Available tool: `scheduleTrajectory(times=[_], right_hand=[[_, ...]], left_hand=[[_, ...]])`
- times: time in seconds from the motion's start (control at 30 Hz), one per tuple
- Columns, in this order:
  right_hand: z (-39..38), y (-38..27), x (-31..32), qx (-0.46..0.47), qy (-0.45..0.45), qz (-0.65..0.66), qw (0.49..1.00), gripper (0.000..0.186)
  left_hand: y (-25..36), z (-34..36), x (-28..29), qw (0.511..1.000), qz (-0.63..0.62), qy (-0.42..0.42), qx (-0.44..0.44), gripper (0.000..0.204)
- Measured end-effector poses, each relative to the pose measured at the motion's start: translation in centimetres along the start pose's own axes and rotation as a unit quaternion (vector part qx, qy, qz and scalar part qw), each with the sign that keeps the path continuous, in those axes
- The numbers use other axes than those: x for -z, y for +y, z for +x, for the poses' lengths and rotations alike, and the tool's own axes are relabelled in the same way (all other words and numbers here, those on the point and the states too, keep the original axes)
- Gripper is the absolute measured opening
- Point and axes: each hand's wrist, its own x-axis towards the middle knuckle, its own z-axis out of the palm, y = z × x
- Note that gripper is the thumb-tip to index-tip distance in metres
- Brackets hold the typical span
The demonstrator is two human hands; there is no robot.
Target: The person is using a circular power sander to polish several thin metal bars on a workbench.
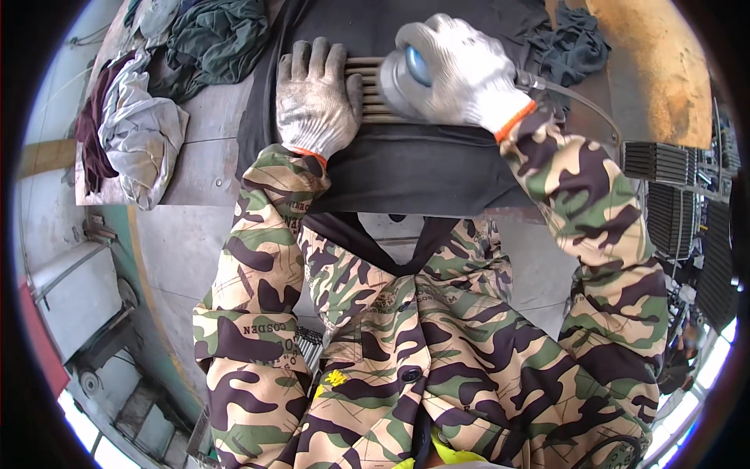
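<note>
My left hand (316, 100), in a soiled white knit glove, lies flat with its fingers stretched out. It rests over the left end of a set of parallel metal bars (372, 100), its thumb pointing toward them. My right hand (467, 74), gloved in white with an orange cuff, wraps round a handheld round power sander (418, 66) with a bluish, shiny top. The sander's grey disc sits over the bars and hides their right part. Slight blur shows on the sander and the right hand. Beneath the bars, a black cloth (437, 162) covers the table.
Crumpled rags, dark green (220, 39) and grey-white (141, 125), lie on the table at the left. A dark rag (574, 47) sits at the far right beside a rusty-toned board (656, 70). A hose (582, 100) curves near my right wrist. Stacked dark slatted parts (660, 162) stand at the right.
</note>
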Motion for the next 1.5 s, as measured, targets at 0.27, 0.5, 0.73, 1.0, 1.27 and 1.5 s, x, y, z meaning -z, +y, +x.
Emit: scheduleTrajectory(times=[0.27, 0.5, 0.73, 1.0, 1.27, 1.5], right_hand=[[0.6, -0.2, -0.2, 0.013, 0.024, 0.018, 0.999, 0.043], [1.0, -0.1, -0.7, 0.009, 0.055, -0.007, 0.998, 0.044], [0.7, 1.2, -0.6, -0.029, -0.006, -0.015, 0.999, 0.052], [-0.1, 1.6, 0.0, -0.024, -0.006, -0.030, 0.999, 0.051], [0.8, -0.2, 0.3, 0.015, 0.041, 0.014, 0.999, 0.038], [1.6, 0.9, 0.6, 0.002, 0.084, 0.024, 0.996, 0.034]], left_hand=[[-1.1, -1.5, 1.5, 0.999, 0.029, 0.018, -0.004, 0.043], [-1.0, -0.7, 1.9, 1.000, 0.028, -0.011, 0.010, 0.035], [0.1, -0.7, -0.4, 1.000, 0.011, 0.008, -0.023, 0.036], [1.6, 1.0, -1.8, 0.997, -0.057, 0.029, -0.032, 0.034], [0.9, -0.5, -0.3, 1.000, 0.011, -0.011, -0.014, 0.048], [1.2, -0.4, 0.9, 0.999, 0.007, -0.034, -0.003, 0.046]])
